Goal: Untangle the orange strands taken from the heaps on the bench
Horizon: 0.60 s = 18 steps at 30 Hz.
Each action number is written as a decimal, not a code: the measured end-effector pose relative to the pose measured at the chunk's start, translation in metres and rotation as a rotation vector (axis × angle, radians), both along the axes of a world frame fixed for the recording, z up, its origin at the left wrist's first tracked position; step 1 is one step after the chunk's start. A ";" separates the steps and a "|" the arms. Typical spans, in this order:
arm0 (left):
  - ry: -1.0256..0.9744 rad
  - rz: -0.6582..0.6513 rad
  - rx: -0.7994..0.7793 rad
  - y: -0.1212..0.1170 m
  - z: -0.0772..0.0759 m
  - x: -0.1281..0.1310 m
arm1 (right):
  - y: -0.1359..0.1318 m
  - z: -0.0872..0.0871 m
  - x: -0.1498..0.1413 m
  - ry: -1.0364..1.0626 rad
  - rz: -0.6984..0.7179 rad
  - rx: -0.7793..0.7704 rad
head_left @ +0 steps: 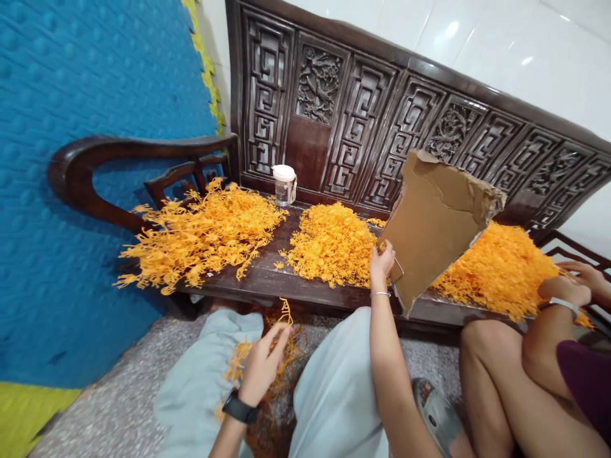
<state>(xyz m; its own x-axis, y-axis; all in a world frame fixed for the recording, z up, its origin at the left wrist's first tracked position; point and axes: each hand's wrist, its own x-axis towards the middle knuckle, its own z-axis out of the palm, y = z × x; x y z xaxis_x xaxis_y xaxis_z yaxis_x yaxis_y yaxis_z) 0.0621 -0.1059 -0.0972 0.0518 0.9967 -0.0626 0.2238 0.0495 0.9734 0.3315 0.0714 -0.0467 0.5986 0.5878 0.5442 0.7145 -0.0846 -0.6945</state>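
My left hand, with a dark watch band at the wrist, is closed on a thin, branched orange plastic piece that sticks up from the fingertips, in front of the bench edge. My right hand reaches to the right side of the middle pile of small orange plastic pieces. Its fingers are curled beside the left edge of a brown cardboard sheet; what they grip is hidden. The cardboard stands tilted on the bench, between the middle pile and a right pile of orange pieces.
A dark carved wooden bench bears a left pile of spiky orange pieces and a lidded cup. Loose orange scraps lie below, between my knees. A co-worker's hands are at the right pile. Blue foam matting lines the left.
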 end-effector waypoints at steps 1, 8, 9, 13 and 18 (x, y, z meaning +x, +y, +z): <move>-0.023 0.021 0.004 0.000 0.001 -0.001 | 0.000 0.000 0.000 -0.007 0.019 -0.001; -0.397 0.109 -0.011 -0.003 0.013 -0.011 | -0.002 0.001 -0.016 0.094 0.150 0.099; -0.483 0.115 -0.011 -0.004 0.016 -0.012 | -0.004 0.002 -0.024 0.112 0.192 0.137; -0.796 0.110 -0.008 -0.006 0.025 -0.018 | -0.018 0.007 -0.067 0.130 0.475 0.216; -1.025 0.078 -0.126 -0.004 0.029 -0.024 | -0.046 0.015 -0.116 0.019 0.847 0.154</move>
<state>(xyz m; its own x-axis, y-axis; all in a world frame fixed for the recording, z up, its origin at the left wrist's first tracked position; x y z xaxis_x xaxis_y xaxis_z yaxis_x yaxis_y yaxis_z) 0.0381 -0.1096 -0.0680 0.0750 0.9888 -0.1291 -0.7174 0.1435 0.6817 0.2153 0.0249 -0.0320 0.0017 0.7609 0.6488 0.4824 0.5677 -0.6671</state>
